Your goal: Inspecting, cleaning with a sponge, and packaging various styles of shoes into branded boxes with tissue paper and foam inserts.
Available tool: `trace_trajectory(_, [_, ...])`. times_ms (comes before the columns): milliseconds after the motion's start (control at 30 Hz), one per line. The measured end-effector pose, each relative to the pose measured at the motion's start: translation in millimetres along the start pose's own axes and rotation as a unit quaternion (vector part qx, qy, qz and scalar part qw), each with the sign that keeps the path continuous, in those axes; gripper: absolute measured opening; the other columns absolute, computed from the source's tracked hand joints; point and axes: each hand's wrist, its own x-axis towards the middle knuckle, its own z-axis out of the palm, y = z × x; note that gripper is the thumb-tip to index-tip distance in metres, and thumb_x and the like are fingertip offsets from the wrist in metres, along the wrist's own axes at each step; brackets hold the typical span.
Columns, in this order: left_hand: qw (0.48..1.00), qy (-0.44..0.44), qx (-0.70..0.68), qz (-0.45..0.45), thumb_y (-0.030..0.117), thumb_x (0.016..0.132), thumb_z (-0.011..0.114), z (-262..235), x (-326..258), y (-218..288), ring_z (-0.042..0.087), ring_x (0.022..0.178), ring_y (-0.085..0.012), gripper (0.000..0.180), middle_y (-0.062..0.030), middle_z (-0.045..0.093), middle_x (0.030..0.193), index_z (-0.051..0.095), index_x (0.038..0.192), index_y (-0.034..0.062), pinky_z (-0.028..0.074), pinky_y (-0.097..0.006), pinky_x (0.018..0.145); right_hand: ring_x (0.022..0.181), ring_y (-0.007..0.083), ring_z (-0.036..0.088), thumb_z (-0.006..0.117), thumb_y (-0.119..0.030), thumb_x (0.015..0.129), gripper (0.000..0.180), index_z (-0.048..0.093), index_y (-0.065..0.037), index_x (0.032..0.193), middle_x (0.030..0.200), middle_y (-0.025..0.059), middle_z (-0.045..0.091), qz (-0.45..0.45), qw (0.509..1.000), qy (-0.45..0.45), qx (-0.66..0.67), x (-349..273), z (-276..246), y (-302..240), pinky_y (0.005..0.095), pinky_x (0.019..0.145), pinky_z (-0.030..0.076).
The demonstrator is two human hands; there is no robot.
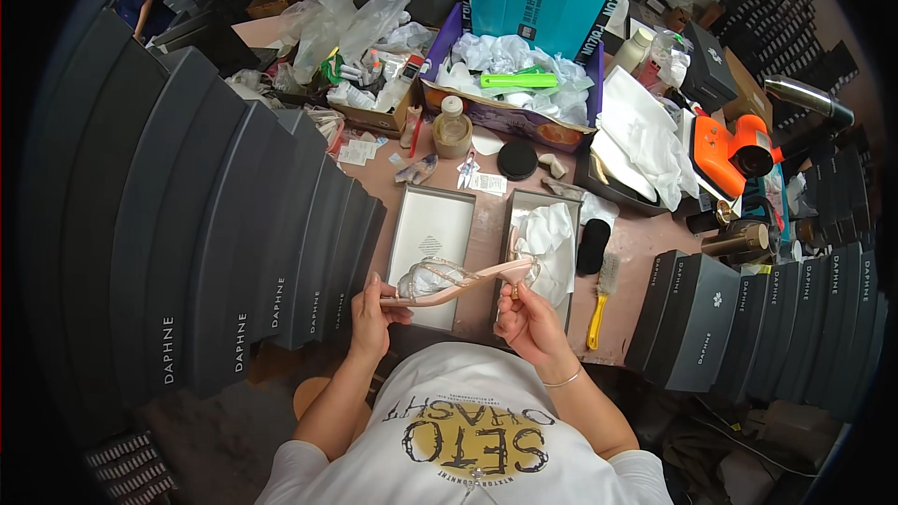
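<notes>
A pink strappy sandal (479,276) is held sideways in front of my body, over the near parts of two shoe-box halves. My left hand (371,323) grips its toe end. My right hand (531,325) is closed at the heel end, fingers pinched by the ankle strap. Crumpled clear wrapping (432,273) fills the space under the front straps. Below on the left lies an open shoe-box half (432,215) with a pale inside. The other, an open shoe box (511,212) on the right, contains white tissue paper (547,232).
Dark shoe boxes are stacked high at left (215,224) and right (697,318). A yellow-handled brush (597,318) and a black pad (592,246) lie right of the box. Farther back stand a glass bottle (452,122), a purple carton (505,115) and an orange device (720,154).
</notes>
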Motion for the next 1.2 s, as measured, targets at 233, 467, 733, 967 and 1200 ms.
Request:
trace_trajectory(233, [1.0,-0.013,0.006,0.003,0.05,0.1,0.031,-1.9,1.3,-1.5,0.063,0.06,-0.0158,0.056,-0.0119,0.062,0.075,0.057,0.091,0.0004,0.054,-0.026,0.051,0.059,0.0139,0.058,0.045,-0.027,0.1,0.024,0.058,-0.007,0.099,0.079,0.0032,0.064,-0.02,1.0,-0.014,-0.003,-1.3,-4.2,3.7,0.0274,0.06,0.046])
trace_trajectory(467, [0.958,-0.109,-0.197,-0.176,0.06,0.093,0.043,39.3,-20.1,13.8,0.054,0.112,-0.0235,0.071,-0.0096,0.053,0.124,0.032,0.141,0.0089,0.041,-0.039,0.098,0.066,0.0146,0.061,0.054,-0.016,0.096,0.021,0.058,-0.001,0.11,0.084,0.0076,0.063,-0.133,0.898,-0.073,-0.413,-16.5,28.0,23.6,0.027,0.065,0.05])
trace_trajectory(733, [0.86,-0.219,-0.335,-0.317,0.027,0.096,0.053,44.8,-8.8,-15.3,0.061,0.09,-0.019,0.037,-0.013,0.061,0.107,0.053,0.12,-0.0005,0.052,-0.035,0.082,0.063,0.0246,0.063,0.066,-0.015,0.087,0.024,0.061,0.002,0.103,0.077,0.0159,0.063,-0.218,0.704,-0.064,-0.673,-13.1,39.6,31.5,0.0309,0.058,0.049])
trace_trajectory(967, [0.939,-0.173,-0.215,-0.207,0.017,0.093,0.056,37.5,20.5,-32.0,0.062,0.078,-0.0193,0.038,-0.0133,0.059,0.104,0.048,0.128,0.0046,0.053,-0.034,0.074,0.077,0.0294,0.065,0.069,-0.017,0.084,0.035,0.058,0.003,0.111,0.093,0.0196,0.064,-0.245,0.659,0.064,-0.708,-17.9,-16.3,15.2,0.0349,0.067,0.052])
trace_trajectory(1200, [0.957,-0.063,0.272,0.079,0.012,0.088,0.063,8.7,67.5,-87.3,0.045,0.124,-0.0271,0.069,-0.0179,0.048,0.131,0.026,0.146,0.0074,0.039,-0.04,0.1,0.089,0.0419,0.063,0.065,-0.025,0.083,0.035,0.057,0.005,0.099,0.096,0.0259,0.064,-0.021,0.472,0.179,-0.863,33.3,-126.9,-2.4,0.0454,0.075,0.051])
